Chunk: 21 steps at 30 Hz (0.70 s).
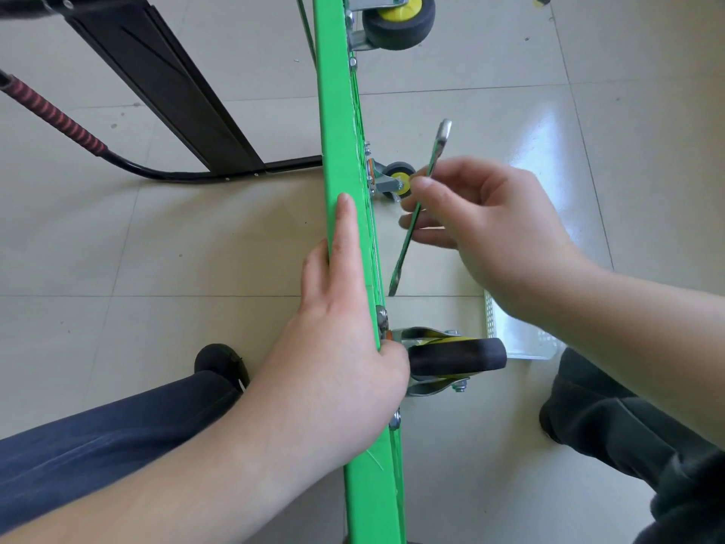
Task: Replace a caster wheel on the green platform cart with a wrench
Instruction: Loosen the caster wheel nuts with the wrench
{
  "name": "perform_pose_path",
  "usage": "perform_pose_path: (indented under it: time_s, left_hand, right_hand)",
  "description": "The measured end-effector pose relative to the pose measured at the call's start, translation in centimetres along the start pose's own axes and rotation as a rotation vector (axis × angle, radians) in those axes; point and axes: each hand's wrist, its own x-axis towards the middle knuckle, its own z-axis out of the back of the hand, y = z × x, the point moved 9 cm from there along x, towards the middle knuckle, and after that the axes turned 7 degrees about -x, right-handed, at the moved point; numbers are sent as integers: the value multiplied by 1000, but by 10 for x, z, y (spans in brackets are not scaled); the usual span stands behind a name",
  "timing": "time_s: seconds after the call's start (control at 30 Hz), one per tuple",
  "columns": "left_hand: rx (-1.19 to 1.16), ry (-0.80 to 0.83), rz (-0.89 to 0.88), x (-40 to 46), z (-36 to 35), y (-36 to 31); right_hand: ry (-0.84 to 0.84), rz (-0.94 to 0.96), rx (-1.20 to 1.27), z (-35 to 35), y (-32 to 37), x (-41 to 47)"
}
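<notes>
- Head view: the green metal platform cart [345, 159] stands on its long edge, running from near to far through the middle of the scene, its wheel side facing right
- The left hand [333, 347] lies along the near part of the cart's upper edge, fingers mostly straight along the green metal and the thumb hooked over by the near wheel's plate; it steadies the cart rather than clasping anything
- The right hand [482, 229] pinches a slim silver double-ended wrench [418, 208] at mid-shaft between thumb and fingers; the wrench hangs in the air to the right of the cart, engaged on no bolt
- Three casters show, all seemingly mounted: a large black caster wheel with a zinc bracket [457, 357] nearest, just beside the left thumb; a small grey caster wheel with a yellow hub [396, 182] further off, partly behind the wrench; a big black wheel with a yellow hub [398, 19] at the far end
- A white perforated plastic tray [514, 335] sits on the tiled floor near right; its contents cannot be made out
- Judgement: no loose wheel or removed bolt shows, so the work looks early; which caster is to go, I cannot tell, and loosening, swapping and retightening all seem left
</notes>
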Motion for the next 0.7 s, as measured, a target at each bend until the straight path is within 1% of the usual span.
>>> perform_pose_path:
  time_s: [0.13, 0.33, 0.47, 0.7]
  left_hand:
    - [-4, 8, 22, -1, 1, -1]
    - [23, 8, 15, 0, 0, 1]
    - [5, 5, 5, 0, 1, 2]
    - [2, 15, 22, 1, 1, -1]
  right_hand:
    - [-94, -178, 31, 9, -28, 17]
    - [-80, -373, 34, 1, -72, 24]
    - [-62, -441, 39, -3, -87, 25]
    - [9, -490, 59, -16, -93, 23]
